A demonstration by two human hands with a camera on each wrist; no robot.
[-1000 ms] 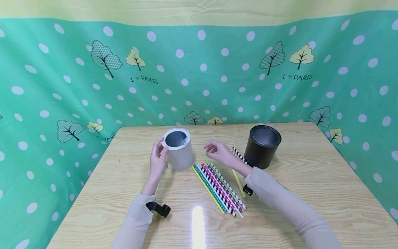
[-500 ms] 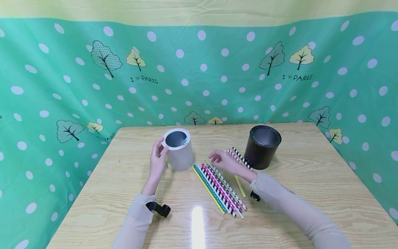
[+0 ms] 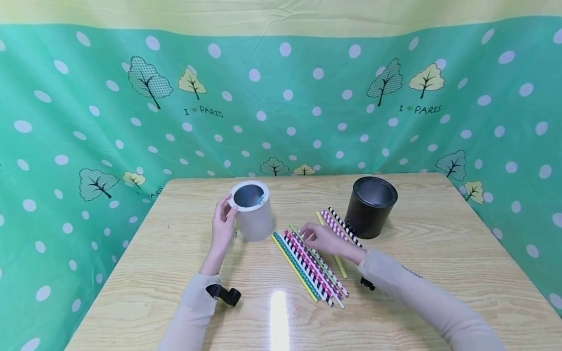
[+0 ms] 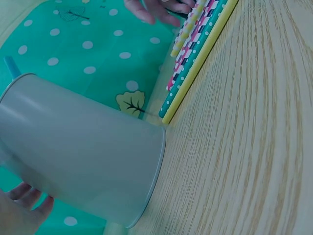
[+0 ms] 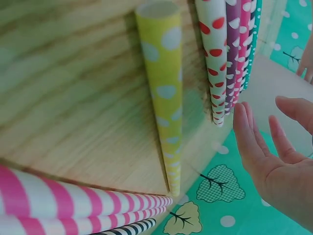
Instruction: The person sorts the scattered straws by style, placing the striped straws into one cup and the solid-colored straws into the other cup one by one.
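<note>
My left hand [image 3: 223, 226] holds the white canister [image 3: 254, 224] at its left rim and side; in the left wrist view the fingers [image 4: 29, 200] lie against its wall. A short blue stick [image 4: 11, 67] sticks out of its mouth. Over the upper end of a row of patterned paper straws [image 3: 307, 263] is my right hand [image 3: 324, 239], thumb and fingers apart with nothing between them. The right wrist view shows its fingertips close to the end of a white straw with red dots [image 5: 215, 49]. Between the row and the striped straws lies a yellow dotted straw [image 5: 164, 88].
A black canister [image 3: 371, 217] stands at the right, near the back of the wooden table [image 3: 421, 214]. Pink striped straws [image 3: 334, 225] and a black striped straw [image 3: 340, 222] lie beside it. A green dotted cloth [image 3: 281, 102] hangs behind the table.
My right hand has moved right and toward me, from beside the white canister to over the straw row, uncovering the tops of the yellow and pink striped straws. The left hand has stayed put.
</note>
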